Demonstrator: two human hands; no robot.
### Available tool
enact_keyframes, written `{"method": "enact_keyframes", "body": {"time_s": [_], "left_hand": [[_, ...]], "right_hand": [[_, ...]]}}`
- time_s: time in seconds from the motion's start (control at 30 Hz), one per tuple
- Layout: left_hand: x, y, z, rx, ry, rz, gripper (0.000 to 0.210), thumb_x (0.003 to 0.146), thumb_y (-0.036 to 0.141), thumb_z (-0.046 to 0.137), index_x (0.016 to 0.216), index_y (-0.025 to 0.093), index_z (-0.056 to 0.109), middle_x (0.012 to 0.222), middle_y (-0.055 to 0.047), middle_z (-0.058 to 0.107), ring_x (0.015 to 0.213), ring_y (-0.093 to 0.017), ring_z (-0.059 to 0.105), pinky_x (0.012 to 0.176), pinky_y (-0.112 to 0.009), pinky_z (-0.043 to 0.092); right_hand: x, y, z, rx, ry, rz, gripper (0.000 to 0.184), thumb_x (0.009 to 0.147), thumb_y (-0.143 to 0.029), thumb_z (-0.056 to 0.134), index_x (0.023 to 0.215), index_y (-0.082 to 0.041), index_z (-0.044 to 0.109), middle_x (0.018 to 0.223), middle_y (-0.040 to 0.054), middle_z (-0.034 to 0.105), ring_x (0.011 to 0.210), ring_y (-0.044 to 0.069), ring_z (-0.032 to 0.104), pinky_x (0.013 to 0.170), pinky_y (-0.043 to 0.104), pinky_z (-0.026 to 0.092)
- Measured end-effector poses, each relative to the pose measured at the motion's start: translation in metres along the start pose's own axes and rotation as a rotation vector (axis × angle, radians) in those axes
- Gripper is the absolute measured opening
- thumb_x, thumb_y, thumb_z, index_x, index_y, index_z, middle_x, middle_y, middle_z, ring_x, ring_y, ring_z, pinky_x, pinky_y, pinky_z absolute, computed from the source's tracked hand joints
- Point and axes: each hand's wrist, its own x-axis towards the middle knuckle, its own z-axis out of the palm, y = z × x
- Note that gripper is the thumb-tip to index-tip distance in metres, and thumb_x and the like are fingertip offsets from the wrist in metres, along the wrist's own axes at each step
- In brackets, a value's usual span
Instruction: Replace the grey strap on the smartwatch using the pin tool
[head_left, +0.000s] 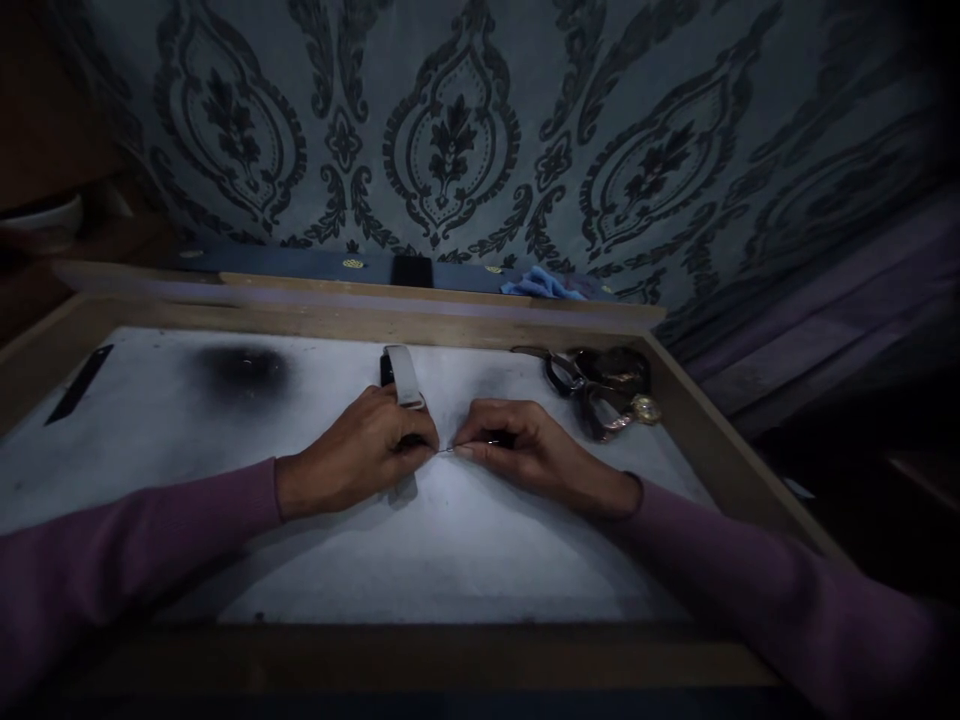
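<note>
My left hand is closed around a wristwatch, whose light grey strap loops up above my knuckles. Most of the watch is hidden by my fingers. My right hand pinches a thin, dark, needle-like tool; its tip meets the fingertips of my left hand. Whether the tip touches the watch, I cannot tell. Both hands are over the white surface inside a shallow wooden-framed tray.
Several watches lie heaped in the tray's far right corner. A dark flat strip lies at the far left. Beyond the wooden rim are a blue cloth and a black rectangular object. Patterned fabric hangs behind.
</note>
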Motion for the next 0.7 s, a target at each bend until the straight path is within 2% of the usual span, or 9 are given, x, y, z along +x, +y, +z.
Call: {"method": "enact_keyframes", "body": {"time_s": [0.23,0.47,0.57,0.7], "left_hand": [[-0.004,-0.002,0.009,0.116,0.027,0.005,0.016,0.091,0.012,0.047,0.083,0.017,0.06,0.085,-0.003,0.064,0.085,-0.02,0.055,0.079,-0.037,0.042],[-0.006,-0.002,0.013,0.117,0.044,0.025,0.016,0.093,0.01,0.044,0.083,0.016,0.055,0.085,-0.004,0.06,0.087,-0.022,0.052,0.078,-0.036,0.039],[-0.004,-0.001,0.012,0.086,0.048,-0.027,0.014,0.092,0.01,0.048,0.084,0.016,0.058,0.084,-0.003,0.061,0.086,-0.021,0.053,0.078,-0.036,0.039],[-0.002,0.001,0.011,0.064,0.069,-0.089,0.013,0.089,0.009,0.053,0.084,0.017,0.062,0.084,-0.001,0.064,0.084,-0.019,0.055,0.08,-0.034,0.04]], "right_hand": [[0.0,0.005,0.003,0.011,0.026,-0.005,0.022,0.091,-0.034,0.063,0.079,-0.015,0.068,0.075,0.0028,0.063,0.068,0.014,0.058,0.061,0.026,0.045],[-0.001,0.004,0.009,0.02,0.089,0.005,0.022,0.089,-0.033,0.064,0.075,-0.015,0.068,0.07,0.0023,0.061,0.065,0.013,0.054,0.06,0.027,0.043],[0.0,0.001,0.01,0.108,0.127,0.085,0.019,0.085,-0.032,0.068,0.076,-0.015,0.07,0.07,0.0021,0.064,0.065,0.013,0.056,0.061,0.026,0.044],[0.004,-0.003,0.013,0.311,0.213,0.217,0.028,0.074,-0.043,0.078,0.07,-0.017,0.068,0.066,0.0001,0.063,0.062,0.012,0.054,0.057,0.025,0.043]]}}
